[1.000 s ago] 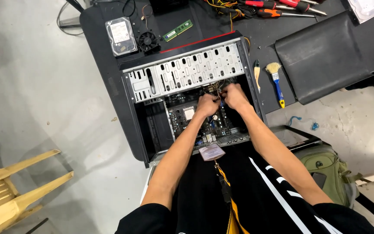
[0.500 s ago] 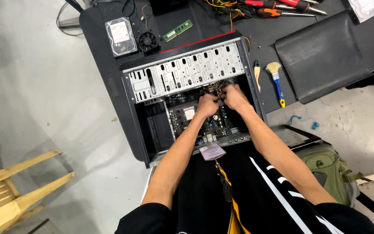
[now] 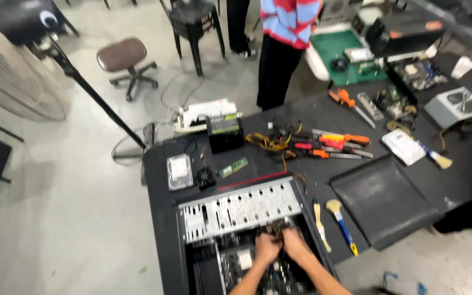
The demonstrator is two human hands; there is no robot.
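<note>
Both hands down inside an open PC case (image 3: 241,210) lying on a dark table (image 3: 465,164). Left hand (image 3: 266,248) and right hand (image 3: 295,245) side by side, almost touching, fingers curled into a knot of cables (image 3: 275,228) just ahead of the knuckles; closed on the cables as far as can be seen, though the exact grip is blurred. Below the wrists, a motherboard (image 3: 241,265) on the case floor. Ahead of the hands, the case's perforated metal rear panel.

Right of the right hand, just outside the case wall, two brushes: a pale-handled one (image 3: 320,221) and a blue-and-yellow one (image 3: 341,224). Further right, a black case side panel (image 3: 383,199) lying flat.

Ahead and left of the left hand, beyond the case, a hard drive (image 3: 180,171), a small fan (image 3: 205,177) and a green memory stick (image 3: 232,167). Straight ahead, well apart, screwdrivers (image 3: 329,145) with red and orange handles beside loose wires (image 3: 266,142). Far side of the table, another person (image 3: 285,43) standing in a striped top and dark trousers. Far left on the floor, a brown stool (image 3: 122,57).
</note>
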